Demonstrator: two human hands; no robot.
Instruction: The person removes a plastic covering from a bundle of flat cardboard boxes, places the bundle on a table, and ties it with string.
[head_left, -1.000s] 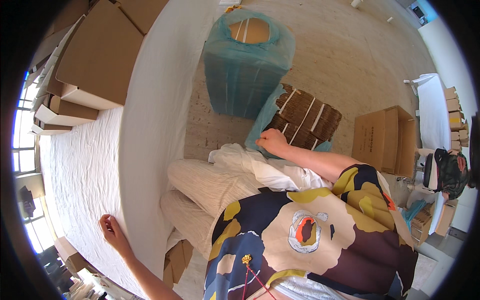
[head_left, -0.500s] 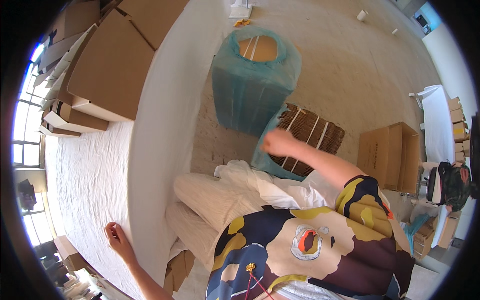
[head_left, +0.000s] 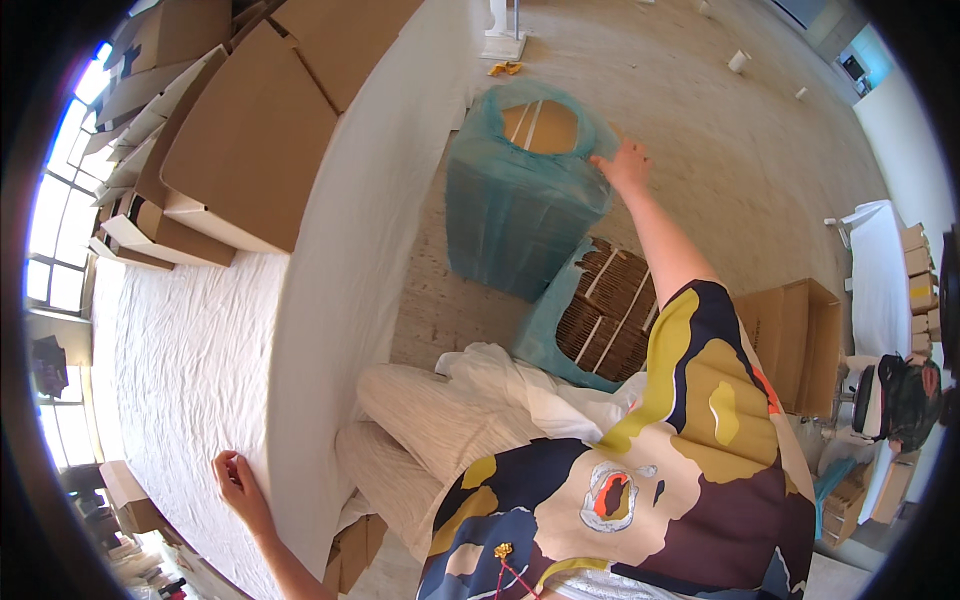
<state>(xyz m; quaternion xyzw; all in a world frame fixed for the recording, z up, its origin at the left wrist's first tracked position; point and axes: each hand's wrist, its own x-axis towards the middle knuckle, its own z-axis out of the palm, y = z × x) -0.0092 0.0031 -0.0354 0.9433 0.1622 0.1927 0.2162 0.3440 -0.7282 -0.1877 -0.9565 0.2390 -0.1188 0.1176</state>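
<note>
My right hand (head_left: 626, 168) reaches out to the right upper edge of a tall blue plastic bag (head_left: 520, 215). Its thumb and fingers are apart, with the fingertips at the bag's film. Through the bag's round mouth shows flat tan cardboard (head_left: 540, 126) with white straps across it. Nearer to me, a second blue bag (head_left: 545, 335) is pulled down around a strapped stack of brown cardboard (head_left: 607, 310), edges upward. My left hand (head_left: 240, 488) rests on the white cloth of the table (head_left: 180, 380), its fingers loosely curled and holding nothing.
Flattened and folded cardboard boxes (head_left: 240, 140) are piled on the table's far end. An open cardboard box (head_left: 800, 345) stands on the floor to the right. White fabric (head_left: 520, 385) lies beside my legs. A white-covered table (head_left: 880, 260) with boxes stands far right.
My right hand has moved from above the nearer cardboard stack, away from me, to the tall bag's edge. That stack now shows more fully. My left hand stays on the cloth.
</note>
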